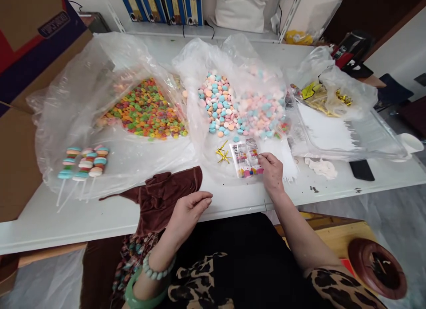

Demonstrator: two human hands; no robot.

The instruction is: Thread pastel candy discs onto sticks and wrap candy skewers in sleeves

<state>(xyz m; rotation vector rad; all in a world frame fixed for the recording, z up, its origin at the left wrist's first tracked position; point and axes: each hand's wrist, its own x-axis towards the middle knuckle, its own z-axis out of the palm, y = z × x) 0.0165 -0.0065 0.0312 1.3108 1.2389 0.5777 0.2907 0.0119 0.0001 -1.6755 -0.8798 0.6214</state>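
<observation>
My right hand (273, 172) pinches the right edge of a clear printed candy bag (245, 159), which lies on the table with others like it. My left hand (190, 213) hovers near the table's front edge, fingers and thumb closed together, and nothing shows between them. Beside it a brown cloth (159, 194) lies crumpled. Several gold twist ties (223, 154) are just left of the printed bags. Behind them, pastel candies (220, 103) and colourful ring candies (146, 109) spread over clear plastic bags. Three candy skewers (89, 162) on white sticks rest at the left.
A large cardboard box (20, 167) stands at the left. White sticks (328, 129) fill a clear tray (362, 156) on the right, with a bag of gold ties (342, 96) on top. A crumpled tissue (321, 167) and a black phone (361, 170) lie in front of it.
</observation>
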